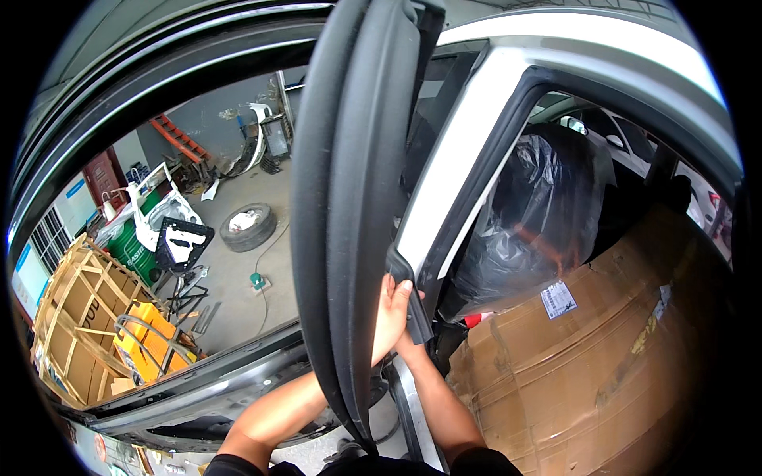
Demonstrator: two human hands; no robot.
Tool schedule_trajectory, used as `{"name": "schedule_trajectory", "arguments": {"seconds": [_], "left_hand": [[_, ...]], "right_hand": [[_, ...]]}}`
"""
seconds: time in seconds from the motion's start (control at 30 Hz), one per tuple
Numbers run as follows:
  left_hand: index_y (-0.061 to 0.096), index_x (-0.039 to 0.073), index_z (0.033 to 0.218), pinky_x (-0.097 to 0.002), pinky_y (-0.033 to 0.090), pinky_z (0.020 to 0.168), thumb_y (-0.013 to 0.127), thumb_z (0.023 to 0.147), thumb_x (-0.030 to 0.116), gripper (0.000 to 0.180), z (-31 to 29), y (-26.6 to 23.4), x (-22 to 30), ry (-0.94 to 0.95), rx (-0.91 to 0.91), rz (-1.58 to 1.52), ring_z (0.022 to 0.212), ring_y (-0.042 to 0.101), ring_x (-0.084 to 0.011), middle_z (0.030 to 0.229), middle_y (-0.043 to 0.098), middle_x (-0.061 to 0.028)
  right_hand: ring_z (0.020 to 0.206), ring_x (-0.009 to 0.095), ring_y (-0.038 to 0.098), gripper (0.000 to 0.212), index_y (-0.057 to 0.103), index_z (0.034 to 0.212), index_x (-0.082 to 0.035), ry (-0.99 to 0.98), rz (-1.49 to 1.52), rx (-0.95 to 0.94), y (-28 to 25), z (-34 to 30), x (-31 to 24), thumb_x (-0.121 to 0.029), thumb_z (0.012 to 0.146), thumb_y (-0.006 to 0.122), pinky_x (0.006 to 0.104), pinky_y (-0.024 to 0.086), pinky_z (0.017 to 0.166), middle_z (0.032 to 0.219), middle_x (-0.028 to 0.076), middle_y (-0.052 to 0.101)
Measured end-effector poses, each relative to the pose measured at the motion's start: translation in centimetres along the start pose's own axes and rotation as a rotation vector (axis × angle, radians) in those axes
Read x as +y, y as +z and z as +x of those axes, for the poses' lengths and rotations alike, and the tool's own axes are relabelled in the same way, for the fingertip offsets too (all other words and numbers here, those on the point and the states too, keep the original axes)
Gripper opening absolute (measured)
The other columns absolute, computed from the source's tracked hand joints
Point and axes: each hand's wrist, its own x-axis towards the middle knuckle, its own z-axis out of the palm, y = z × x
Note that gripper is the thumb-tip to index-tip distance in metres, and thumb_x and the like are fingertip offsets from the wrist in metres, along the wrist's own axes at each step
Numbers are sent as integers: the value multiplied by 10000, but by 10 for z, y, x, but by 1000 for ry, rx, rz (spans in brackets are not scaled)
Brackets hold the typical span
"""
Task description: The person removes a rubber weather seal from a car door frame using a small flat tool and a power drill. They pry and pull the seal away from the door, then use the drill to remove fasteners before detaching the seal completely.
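A narrow, angular black plastic trim piece [421,321] stands at the lower end of the white painted metal car pillar [456,159]. Below the pillar, the left hand [390,316] touches the trim's left edge, grip indeterminable; the right hand [407,347], mostly hidden, likewise cannot be determined.

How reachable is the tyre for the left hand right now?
Probably no: the tyre lies on the floor beyond the door, which stands between it and the left hand, and looks well out of reach.
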Motion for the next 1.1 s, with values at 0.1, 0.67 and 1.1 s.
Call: {"name": "schedule_trajectory", "arguments": {"seconds": [0.1, 0.67, 1.1], "left_hand": [[543, -69, 964, -301, 558, 682, 530, 1011, 130, 205, 1, -3, -1, 27, -34, -10, 814, 705, -172, 856, 709, -149], [564, -65, 771, -377, 454, 570, 620, 944, 192, 315, 9, -8, 12, 143, 30, 471, 566, 556, -175, 635, 590, -160], [550, -76, 724, -395, 460, 573, 610, 938, 201, 354, 13, 0, 16, 117, 79, 551, 576, 606, -214, 590, 540, -197]], "right_hand": [[1074, 204, 660, 323, 598, 1194, -60, 32, -2, 13, -4, -2, 0, -258, 942, 639, 331, 488, 830, 1107, 93, 681], [1013, 122, 583, 236, 575, 1185, -58, 63, 200, -69, 0, 12, 28, -189, 990, 587, 291, 487, 839, 1091, 38, 604], [1043, 137, 603, 268, 591, 1173, -56, 85, 464, -153, -10, 27, 49, -236, 975, 584, 307, 486, 864, 1088, 65, 632]]}}
